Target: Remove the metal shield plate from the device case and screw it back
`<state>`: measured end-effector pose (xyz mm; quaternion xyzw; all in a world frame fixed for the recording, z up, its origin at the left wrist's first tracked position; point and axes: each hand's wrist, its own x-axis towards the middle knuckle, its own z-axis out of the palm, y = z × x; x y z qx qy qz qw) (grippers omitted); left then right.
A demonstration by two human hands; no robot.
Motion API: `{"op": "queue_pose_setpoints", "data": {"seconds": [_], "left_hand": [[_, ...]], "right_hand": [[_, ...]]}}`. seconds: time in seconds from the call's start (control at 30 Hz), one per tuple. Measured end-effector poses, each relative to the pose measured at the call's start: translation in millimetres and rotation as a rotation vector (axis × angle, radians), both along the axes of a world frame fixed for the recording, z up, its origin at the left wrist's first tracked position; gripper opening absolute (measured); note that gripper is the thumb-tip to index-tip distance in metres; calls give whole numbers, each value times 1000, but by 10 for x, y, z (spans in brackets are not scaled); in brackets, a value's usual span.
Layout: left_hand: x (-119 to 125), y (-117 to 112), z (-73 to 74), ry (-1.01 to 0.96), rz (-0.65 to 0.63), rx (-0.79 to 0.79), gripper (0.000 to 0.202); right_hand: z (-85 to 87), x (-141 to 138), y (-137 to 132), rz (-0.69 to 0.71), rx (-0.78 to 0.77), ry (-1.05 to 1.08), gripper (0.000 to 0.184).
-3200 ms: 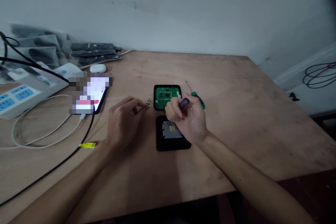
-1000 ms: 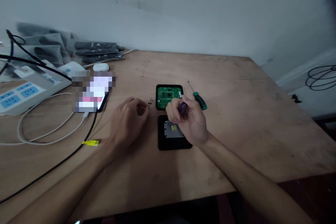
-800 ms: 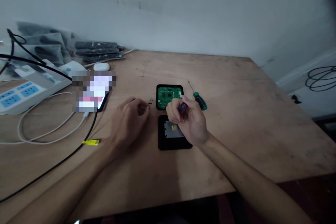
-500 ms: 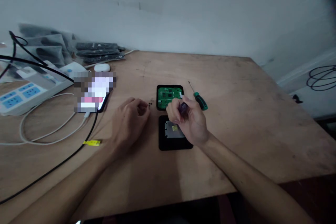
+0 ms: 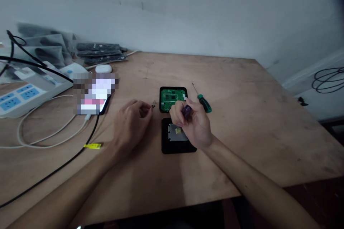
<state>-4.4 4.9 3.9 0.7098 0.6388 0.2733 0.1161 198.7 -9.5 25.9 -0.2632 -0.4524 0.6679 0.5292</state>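
Observation:
My right hand (image 5: pixel 191 123) grips a dark purple-handled screwdriver (image 5: pixel 187 110), held over the near edge of a black case half with a green circuit board (image 5: pixel 172 98). Below it lies a second black case half with a metal plate (image 5: pixel 174 136), partly covered by that hand. My left hand (image 5: pixel 131 123) rests on the table with fingertips pinched together beside several tiny black screws (image 5: pixel 153 105); whether it holds one is hidden.
A green-handled screwdriver (image 5: pixel 203 102) lies right of the board. A phone (image 5: pixel 94 94), white and black cables (image 5: pixel 48 134), a power strip (image 5: pixel 24 94), a white earbud case (image 5: pixel 103 68) and dark packets (image 5: pixel 98 53) fill the table's left. A yellow tag (image 5: pixel 92 146) lies near my left wrist.
Almost nothing has moved. Both hands stay in place by the screws and the circuit board, with only slight shifts of the view.

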Motion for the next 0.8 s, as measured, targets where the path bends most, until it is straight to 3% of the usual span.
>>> {"op": "queue_pose_setpoints", "data": {"seconds": [0.43,0.63,0.8], "left_hand": [[3,17,-11,-31,-34,-11,14],[-5,3,28,-29,-24,-7,14],[-4,-15,20,-59,-23,35,13]], "right_hand": [[-27,-15,-16,-12,-3,36,56],[20,34,13,-11,-79,180,60],[84,135,79,-80,-175,235,40]]}}
